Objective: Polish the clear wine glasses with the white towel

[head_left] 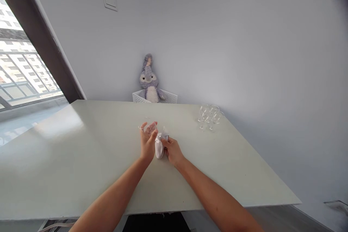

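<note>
My left hand (148, 139) is curled around a clear glass (151, 128), which lies tilted on its side in the fingers above the table. Part of the glass blurs into the pale background. Bunched white cloth (159, 148) is pinched in my right hand (172, 149), with one end hanging down between the hands. The cloth's upper part is close to the glass; whether they touch I cannot tell. Several clear stemmed glasses (209, 116) stand grouped at the table's back right.
Both forearms reach over a pale, glossy table (108, 177). Behind its far edge, a purple plush toy (152, 94) sits in a white perforated basket (171, 97) against the wall. A window (24, 61) is at the left.
</note>
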The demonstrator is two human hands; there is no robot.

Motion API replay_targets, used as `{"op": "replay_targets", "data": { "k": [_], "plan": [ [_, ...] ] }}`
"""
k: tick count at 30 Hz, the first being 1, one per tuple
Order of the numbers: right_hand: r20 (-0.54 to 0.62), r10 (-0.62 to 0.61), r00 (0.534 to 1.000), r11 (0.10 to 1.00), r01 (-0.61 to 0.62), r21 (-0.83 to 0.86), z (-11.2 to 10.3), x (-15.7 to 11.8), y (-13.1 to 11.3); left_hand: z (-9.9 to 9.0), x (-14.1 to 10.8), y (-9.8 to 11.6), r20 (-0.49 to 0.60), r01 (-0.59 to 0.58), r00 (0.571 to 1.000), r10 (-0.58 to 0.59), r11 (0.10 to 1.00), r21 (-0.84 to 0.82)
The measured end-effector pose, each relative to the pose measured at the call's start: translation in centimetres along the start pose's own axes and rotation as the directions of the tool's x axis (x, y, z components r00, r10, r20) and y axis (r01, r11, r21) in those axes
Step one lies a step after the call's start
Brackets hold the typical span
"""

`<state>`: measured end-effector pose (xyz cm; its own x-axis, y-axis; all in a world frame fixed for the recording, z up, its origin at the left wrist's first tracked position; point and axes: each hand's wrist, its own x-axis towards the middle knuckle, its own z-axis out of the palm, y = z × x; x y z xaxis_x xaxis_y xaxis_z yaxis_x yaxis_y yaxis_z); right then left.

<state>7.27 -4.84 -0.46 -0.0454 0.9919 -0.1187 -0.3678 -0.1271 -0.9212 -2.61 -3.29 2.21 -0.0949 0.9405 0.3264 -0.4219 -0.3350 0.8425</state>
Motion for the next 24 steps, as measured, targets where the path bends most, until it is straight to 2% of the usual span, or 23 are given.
{"op": "replay_targets", "data": {
  "k": [2, 5, 8, 10, 12, 13, 15, 16, 17, 19, 22, 24],
  "plan": [
    [0.065, 0.054, 0.996, 0.995, -0.059, 0.076, 0.4, -0.3, 0.3, 0.3, -0.3, 0.2, 0.003, -0.049, 0.999, 0.049, 0.998, 0.029],
    [0.162, 0.061, 0.985, 0.998, -0.065, 0.021, 0.3, -0.6, 0.2, 0.4, -0.3, 0.2, -0.005, -0.083, 0.996, 0.084, 0.995, 0.063],
    [0.210, 0.083, 0.974, 0.982, -0.043, -0.185, -0.1, -0.9, -0.2, 0.0, 0.2, 0.2, -0.027, -0.101, 0.994, 0.102, 0.993, 0.057],
    [0.305, 0.124, 0.944, 0.918, 0.008, -0.395, -0.3, -1.3, -0.7, -0.6, 0.9, 0.4, -0.058, -0.125, 0.990, 0.130, 0.988, 0.086],
    [0.393, 0.093, 0.915, 0.779, 0.179, -0.601, -0.6, -1.8, -1.5, -1.2, 1.5, 0.7, -0.091, -0.161, 0.980, 0.177, 0.974, 0.156],
    [0.404, 0.021, 0.914, 0.677, 0.284, -0.678, -0.7, -2.0, -2.0, -1.5, 1.8, 0.9, -0.099, -0.183, 0.974, 0.205, 0.962, 0.201],
    [0.350, -0.223, 0.910, 0.450, 0.415, -0.791, -1.0, -2.3, -2.9, -1.9, 2.0, 1.0, -0.089, -0.229, 0.960, 0.267, 0.924, 0.307],
    [0.296, -0.354, 0.887, 0.366, 0.423, -0.829, -1.2, -2.3, -3.3, -1.9, 1.9, 1.0, -0.060, -0.253, 0.953, 0.295, 0.894, 0.370],
    [0.241, -0.456, 0.857, 0.323, 0.411, -0.853, -1.3, -2.3, -3.6, -1.9, 1.6, 0.9, -0.014, -0.277, 0.949, 0.314, 0.857, 0.435],
    [0.170, -0.541, 0.824, 0.354, 0.406, -0.843, -1.4, -2.2, -3.9, -1.5, 0.8, 0.4, 0.125, -0.326, 0.943, 0.310, 0.774, 0.543],
    [0.174, -0.508, 0.844, 0.548, 0.473, -0.690, -1.2, -1.9, -3.4, -0.7, -0.7, -0.5, 0.346, -0.383, 0.915, 0.207, 0.717, 0.583],
    [0.168, -0.484, 0.859, 0.669, 0.487, -0.561, -0.9, -1.8, -2.9, -0.3, -1.3, -1.1, 0.426, -0.409, 0.889, 0.166, 0.707, 0.577]
  ]
}}
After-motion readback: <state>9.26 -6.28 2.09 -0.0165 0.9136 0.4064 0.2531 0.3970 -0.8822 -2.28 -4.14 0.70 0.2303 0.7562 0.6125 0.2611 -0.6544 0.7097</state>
